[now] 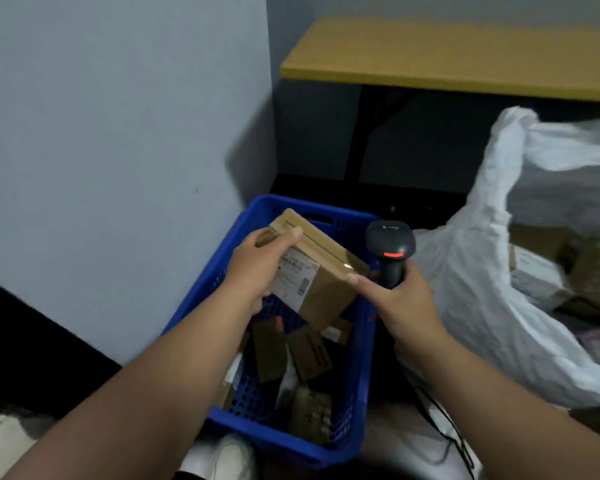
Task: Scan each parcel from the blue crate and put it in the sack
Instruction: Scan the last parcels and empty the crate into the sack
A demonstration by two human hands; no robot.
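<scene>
sack (471,271) open-mouthed on my right, boxes inside | blue crate (354,403) before me, small parcels in the bottom | parcel (321,275) above crate, label up, gripped by my left hand (257,263) | scanner (390,249) gripped in my right hand (400,303), forefinger touching parcel corner

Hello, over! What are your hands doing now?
Left hand holds box over crate. Right hand grips scanner, thumb touching box. Sack open, nothing blocking.

Both forearms reach over the blue crate (357,393): left hand (257,268) grips a parcel (312,275); right hand (400,303) grips a scanner (390,249), forefinger touching the parcel.
</scene>
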